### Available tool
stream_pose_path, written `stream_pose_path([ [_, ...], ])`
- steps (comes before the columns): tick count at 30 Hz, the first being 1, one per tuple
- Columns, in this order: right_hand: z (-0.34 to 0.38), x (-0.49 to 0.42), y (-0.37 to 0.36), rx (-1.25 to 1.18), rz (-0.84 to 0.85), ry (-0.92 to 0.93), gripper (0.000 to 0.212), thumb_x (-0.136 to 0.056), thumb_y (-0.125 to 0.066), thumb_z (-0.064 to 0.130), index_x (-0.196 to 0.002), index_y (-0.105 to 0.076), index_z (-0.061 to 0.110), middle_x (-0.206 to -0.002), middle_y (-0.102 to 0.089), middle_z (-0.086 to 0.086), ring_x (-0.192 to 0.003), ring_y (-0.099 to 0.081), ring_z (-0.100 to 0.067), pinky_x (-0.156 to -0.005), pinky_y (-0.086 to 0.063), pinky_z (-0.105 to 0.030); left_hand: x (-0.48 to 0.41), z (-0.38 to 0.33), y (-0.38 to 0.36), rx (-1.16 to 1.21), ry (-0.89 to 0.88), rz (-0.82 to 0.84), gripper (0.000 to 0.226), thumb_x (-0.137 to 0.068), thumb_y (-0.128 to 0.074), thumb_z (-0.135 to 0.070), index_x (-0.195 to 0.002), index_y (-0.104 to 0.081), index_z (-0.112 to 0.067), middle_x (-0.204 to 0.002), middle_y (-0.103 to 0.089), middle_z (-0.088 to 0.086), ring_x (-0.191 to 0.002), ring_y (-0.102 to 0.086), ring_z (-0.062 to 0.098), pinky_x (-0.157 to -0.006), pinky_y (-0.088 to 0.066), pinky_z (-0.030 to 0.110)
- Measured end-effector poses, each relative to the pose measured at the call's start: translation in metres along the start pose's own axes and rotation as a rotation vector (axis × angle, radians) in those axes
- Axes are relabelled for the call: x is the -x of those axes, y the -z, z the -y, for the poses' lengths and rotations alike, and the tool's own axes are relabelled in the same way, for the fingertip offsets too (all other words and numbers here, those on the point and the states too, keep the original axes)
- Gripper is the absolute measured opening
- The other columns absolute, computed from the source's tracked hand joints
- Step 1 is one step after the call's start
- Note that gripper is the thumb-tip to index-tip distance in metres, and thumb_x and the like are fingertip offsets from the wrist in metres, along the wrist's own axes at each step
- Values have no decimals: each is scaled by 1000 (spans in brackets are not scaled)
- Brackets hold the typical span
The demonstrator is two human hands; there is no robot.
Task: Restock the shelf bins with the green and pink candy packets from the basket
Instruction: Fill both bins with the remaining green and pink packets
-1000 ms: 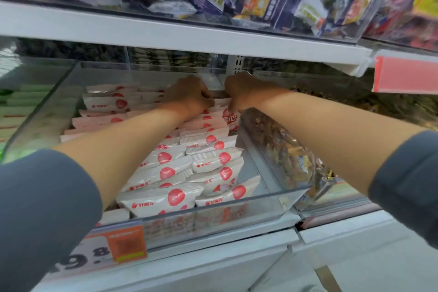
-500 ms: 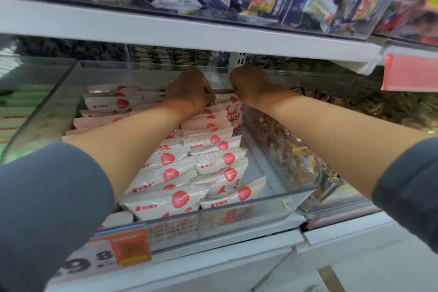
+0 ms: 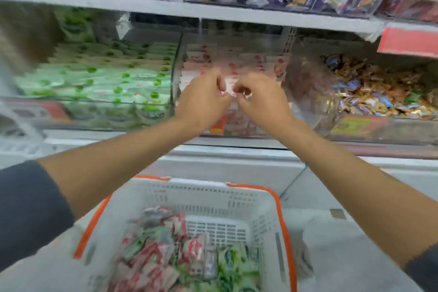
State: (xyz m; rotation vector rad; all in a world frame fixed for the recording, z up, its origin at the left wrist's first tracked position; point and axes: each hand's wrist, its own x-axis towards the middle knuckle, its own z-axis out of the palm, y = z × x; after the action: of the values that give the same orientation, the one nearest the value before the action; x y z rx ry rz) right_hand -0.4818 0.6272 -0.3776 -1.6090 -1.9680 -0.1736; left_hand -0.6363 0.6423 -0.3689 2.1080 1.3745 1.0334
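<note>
At the middle shelf level, both hands sit in front of the pink bin (image 3: 239, 127), close together, fingertips nearly meeting.

Change from the earlier frames: the hands were deep at the back of this bin, laid on the rear rows of pink packets (image 3: 239, 59). They are now drawn back to its front edge and raised clear of the rows. The view has also pulled back and tipped down, so the basket (image 3: 213, 193) shows below my forearms; it was out of view before.

Left hand (image 3: 203, 99): fingers curled, thumb near the forefinger. Right hand (image 3: 263, 99): fingers curled inward likewise. A pale pink-white patch shows between the two sets of fingertips. Motion blur is heavy; I cannot tell whether either hand pinches a packet or whether that patch is only stock lying in the bin behind.

Task items: pink packets fill the centre bin in rows. Green packets (image 3: 106, 78) fill the bin just left of it, behind a clear divider. A mixed heap of green and pink packets (image 3: 177, 256) lies in the white, orange-rimmed basket, to its left and front, with bare grid floor at the back right.

Right of the pink bin, a bin of gold and blue wrapped sweets (image 3: 369, 92).
</note>
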Motion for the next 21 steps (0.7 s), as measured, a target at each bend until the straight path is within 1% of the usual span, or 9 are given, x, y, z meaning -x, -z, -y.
stream_pose_path([
  [4,56,78,-54,-161,274,-2,17,-84,-56,9,-94,-69,16,-91,-64,1,-84,-59,-22,-72,-51,-39,93,63,9,-98,229,208,14,-69,-63,-25,-70,-50,-23,-68,-58,-4,-75,-61,28,-70,-52,40],
  [8,71,151,-132,-90,722,-27,24,-90,-50,9,-105,-68,17,-108,-67,-1,-98,-61,-24,-81,-50,-34,158,155,-4,-220,424,558,16,-78,-70,-20,-72,-56,-25,-91,-64,-8,-82,-64,19,-78,-52,30],
  [10,70,181,-166,31,962,41,27,-88,-50,6,-108,-66,15,-111,-66,-6,-100,-62,-27,-84,-52,-37,179,199,-7,-359,433,774,7,-84,-70,-24,-88,-66,-19,-101,-64,-5,-101,-62,17,-85,-46,23],
  [11,69,193,-178,86,1066,82,26,-89,-51,5,-110,-65,12,-111,-65,-7,-98,-61,-27,-84,-52,-37,188,221,-10,-445,422,925,20,-89,-66,-24,-106,-67,-14,-110,-63,-2,-110,-59,18,-87,-43,21],
  [13,64,210,-196,178,1214,149,24,-90,-53,6,-112,-63,10,-109,-65,-8,-96,-61,-25,-81,-53,-35,205,255,-14,-639,432,1286,47,-93,-62,-21,-136,-51,-8,-136,-52,4,-118,-52,19,-96,-40,25],
  [15,60,217,-206,211,1274,180,26,-89,-54,4,-112,-65,12,-110,-67,-7,-95,-64,-24,-80,-56,-36,225,281,-16,-760,442,1487,60,-87,-70,-23,-141,-46,-10,-142,-45,4,-121,-49,19,-100,-41,27],
  [18,58,216,-213,197,1282,146,25,-89,-56,4,-111,-67,11,-108,-68,-7,-93,-66,-23,-78,-57,-36,249,302,-23,-770,403,1497,44,-81,-75,-13,-122,-62,-7,-128,-59,8,-112,-60,24,-88,-50,29],
  [20,58,209,-213,134,1248,82,22,-90,-58,7,-110,-68,11,-110,-68,-7,-96,-65,-23,-83,-56,-37,252,301,-30,-686,437,1397,27,-86,-65,-4,-111,-64,3,-117,-65,15,-105,-65,29,-78,-50,29],
  [21,57,204,-211,87,1221,30,22,-91,-58,9,-111,-68,12,-112,-67,-7,-99,-64,-24,-86,-54,-37,248,297,-32,-649,416,1323,21,-88,-63,-5,-109,-65,1,-113,-67,13,-102,-66,28,-80,-51,29],
])
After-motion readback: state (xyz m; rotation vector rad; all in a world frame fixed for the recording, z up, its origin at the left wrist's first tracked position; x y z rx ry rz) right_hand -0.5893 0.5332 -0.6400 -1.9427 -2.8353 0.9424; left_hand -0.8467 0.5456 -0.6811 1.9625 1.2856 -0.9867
